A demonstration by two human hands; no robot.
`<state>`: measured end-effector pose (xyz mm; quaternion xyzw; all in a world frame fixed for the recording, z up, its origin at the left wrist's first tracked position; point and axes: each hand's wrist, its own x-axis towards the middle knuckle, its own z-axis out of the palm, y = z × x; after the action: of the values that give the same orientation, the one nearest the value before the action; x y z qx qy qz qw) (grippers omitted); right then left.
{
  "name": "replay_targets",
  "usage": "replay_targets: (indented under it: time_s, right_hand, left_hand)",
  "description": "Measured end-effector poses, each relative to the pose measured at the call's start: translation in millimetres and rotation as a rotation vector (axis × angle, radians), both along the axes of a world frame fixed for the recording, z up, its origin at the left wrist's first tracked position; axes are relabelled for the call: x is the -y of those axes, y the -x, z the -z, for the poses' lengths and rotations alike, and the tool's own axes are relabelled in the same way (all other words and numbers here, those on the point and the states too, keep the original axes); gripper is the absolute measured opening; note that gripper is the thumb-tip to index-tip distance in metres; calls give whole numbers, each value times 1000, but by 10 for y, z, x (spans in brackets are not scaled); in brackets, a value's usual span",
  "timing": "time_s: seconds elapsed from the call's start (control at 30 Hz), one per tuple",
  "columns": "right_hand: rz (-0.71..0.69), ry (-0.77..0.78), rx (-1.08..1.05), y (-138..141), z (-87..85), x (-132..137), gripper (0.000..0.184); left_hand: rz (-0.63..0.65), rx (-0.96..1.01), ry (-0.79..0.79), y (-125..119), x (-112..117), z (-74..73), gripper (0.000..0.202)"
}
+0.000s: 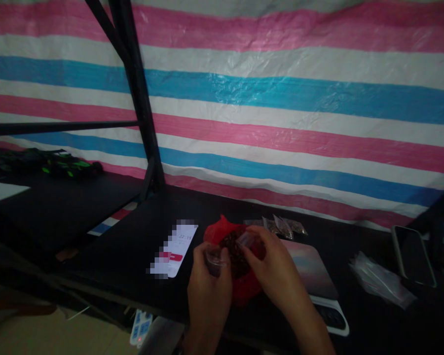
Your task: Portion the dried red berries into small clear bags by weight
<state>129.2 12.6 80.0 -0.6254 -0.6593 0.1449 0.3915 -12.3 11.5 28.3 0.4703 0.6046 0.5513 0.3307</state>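
A red plastic bag (247, 291) stands open on the black tabletop, with small dark brown grains or bits (233, 246) inside. Over its left side my left hand (210, 283) pinches a small clear plastic bag (216, 261) between thumb and fingers. My right hand (272, 261) is closed above the grains, its fingertips on a small clear cup-like plastic piece (246, 240); its exact shape is too dim to tell. A flat kitchen scale (314, 271) lies right of the red bag, partly behind my right forearm.
Several small filled clear bags (281, 226) lie behind the red bag. A lit phone (181, 249) is at left, another phone (414, 256) at far right beside flat clear bags (381, 278). A black metal post (138, 93) rises at left before striped sheeting (262, 88).
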Motion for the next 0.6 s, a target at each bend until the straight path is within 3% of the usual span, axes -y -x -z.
replay_targets:
  time_s: [0.13,0.3,0.6]
  right_hand:
    - [18,231,282,-4,114,-86,24]
    - [185,200,405,93,153,-153,22]
    - [79,232,286,244,240,-216,21]
  left_hand:
    - [-62,110,32,56,-25,-13,38]
    - [-56,209,15,27,-60,-30,42]
    - [-95,405,25,12,-199,22,57]
